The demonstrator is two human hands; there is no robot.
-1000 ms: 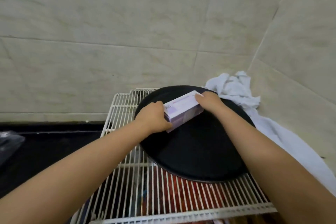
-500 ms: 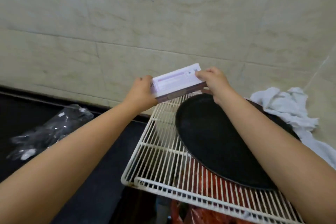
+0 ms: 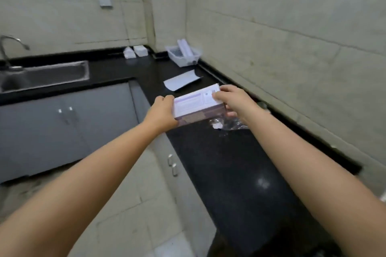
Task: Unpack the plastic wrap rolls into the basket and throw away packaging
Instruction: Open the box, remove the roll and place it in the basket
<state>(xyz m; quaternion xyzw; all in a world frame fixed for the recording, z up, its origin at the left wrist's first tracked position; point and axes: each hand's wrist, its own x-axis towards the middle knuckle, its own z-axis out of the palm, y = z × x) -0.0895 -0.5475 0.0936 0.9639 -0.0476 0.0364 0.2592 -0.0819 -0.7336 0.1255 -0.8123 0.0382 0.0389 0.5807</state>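
Unpack step, I'd say: boxed roll [image 3: 197, 105] held over the surface [image 3: 227, 162], left hand [image 3: 164, 111] & right hand [image 3: 231, 100] clamped on its ends; next needs an end flap opened, roll to basket [image 3: 183, 56].

Pale tiled walls [image 3: 271, 16], black L-shaped countertop [image 3: 225, 162], steel sink [image 3: 45, 74], grey cabinet doors [image 3: 62, 123]

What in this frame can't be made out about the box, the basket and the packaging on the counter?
Head view only:
- Box: print blurred; ends covered by the left hand and right hand, so open or sealed is unknown.
- Basket: far and small; one roll shows, the count is unclear.
- Clear wrapper: partly behind the box and right wrist.
- Sink: cut by the left edge.
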